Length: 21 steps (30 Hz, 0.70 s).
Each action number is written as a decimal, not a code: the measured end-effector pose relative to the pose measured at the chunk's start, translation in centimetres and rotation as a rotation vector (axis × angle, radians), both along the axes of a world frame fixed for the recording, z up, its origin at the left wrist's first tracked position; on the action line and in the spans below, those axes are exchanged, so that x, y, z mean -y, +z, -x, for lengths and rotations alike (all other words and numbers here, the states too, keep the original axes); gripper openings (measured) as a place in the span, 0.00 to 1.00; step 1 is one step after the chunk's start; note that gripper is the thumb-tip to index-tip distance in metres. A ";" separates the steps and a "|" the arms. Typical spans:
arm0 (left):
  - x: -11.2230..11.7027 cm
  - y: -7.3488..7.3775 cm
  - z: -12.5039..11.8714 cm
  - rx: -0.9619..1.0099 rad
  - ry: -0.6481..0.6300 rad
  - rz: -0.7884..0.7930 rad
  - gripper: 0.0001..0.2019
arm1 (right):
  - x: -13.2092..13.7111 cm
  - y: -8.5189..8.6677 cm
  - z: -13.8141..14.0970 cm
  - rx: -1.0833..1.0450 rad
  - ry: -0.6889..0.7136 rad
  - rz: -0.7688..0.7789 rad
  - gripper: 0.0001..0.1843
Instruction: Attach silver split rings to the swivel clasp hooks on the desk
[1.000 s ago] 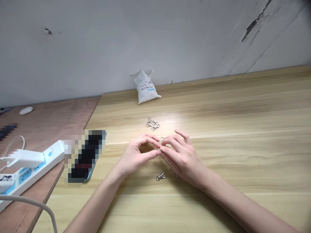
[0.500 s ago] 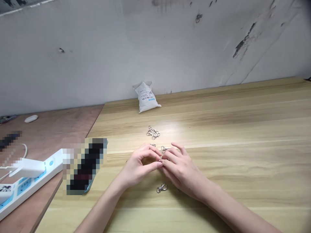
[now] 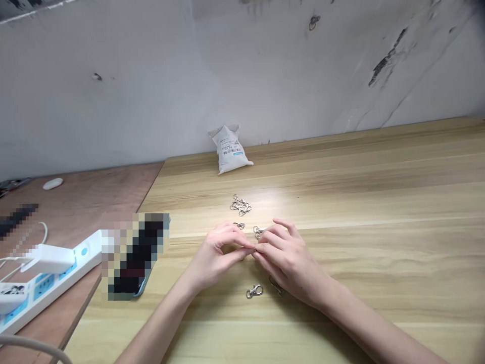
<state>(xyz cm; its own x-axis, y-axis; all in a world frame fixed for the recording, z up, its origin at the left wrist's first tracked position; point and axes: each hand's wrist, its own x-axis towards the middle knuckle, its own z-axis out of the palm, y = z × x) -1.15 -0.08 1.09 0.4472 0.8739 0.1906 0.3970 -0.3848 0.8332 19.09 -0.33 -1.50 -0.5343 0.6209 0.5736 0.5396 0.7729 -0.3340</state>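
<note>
My left hand point(image 3: 215, 258) and my right hand point(image 3: 286, 258) meet fingertip to fingertip low over the light wooden table point(image 3: 359, 212). Both pinch a small metal piece between them, too small to name for sure. A silver swivel clasp point(image 3: 253, 291) lies just under my hands, and another clasp point(image 3: 276, 286) peeks out below my right palm. Two loose clasps point(image 3: 258, 231) rest just beyond my fingers. Farther back sits a small pile of clasps point(image 3: 240, 205).
A white sealed pouch point(image 3: 230, 150) leans near the wall at the table's back. A blurred-out phone point(image 3: 134, 255) lies at the left edge. On the reddish table to the left are a white power strip point(image 3: 49, 275) with plugs and a cable, and a small white object point(image 3: 52, 183).
My hands have stayed pinched together at the same spot on the table; only the fingers shifted slightly. The camera tilted up after the first frame.
</note>
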 end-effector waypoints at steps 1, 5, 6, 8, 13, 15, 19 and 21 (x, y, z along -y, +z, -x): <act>0.0 0.0 0.0 -0.034 -0.012 -0.042 0.04 | 0.0 0.0 -0.1 -0.009 0.001 0.003 0.11; -0.1 -0.2 0.0 -0.211 -0.079 -0.212 0.05 | -0.2 0.0 -0.3 -0.005 0.024 0.053 0.11; -0.1 -0.3 -0.1 -0.251 -0.084 -0.254 0.06 | -0.2 0.0 -0.3 -0.001 0.029 0.075 0.12; -0.1 -0.5 -0.2 -0.318 -0.068 -0.360 0.06 | -0.1 0.1 -0.3 -0.008 0.038 0.115 0.12; 0.3 -0.8 -0.7 -0.441 -0.048 -0.634 0.08 | 0.0 0.5 -0.3 -0.071 0.074 0.185 0.13; 0.5 -0.5 -0.8 -0.457 -0.047 -0.678 0.10 | 0.0 0.8 -0.3 -0.106 0.086 0.217 0.13; 0.7 0.1 -0.9 -0.433 -0.043 -0.725 0.12 | 0.0 1.0 -0.4 -0.179 0.121 0.309 0.15; 0.5 0.3 -0.9 -0.362 -0.013 -0.731 0.12 | 0.0 1.0 -0.4 -0.206 0.134 0.374 0.14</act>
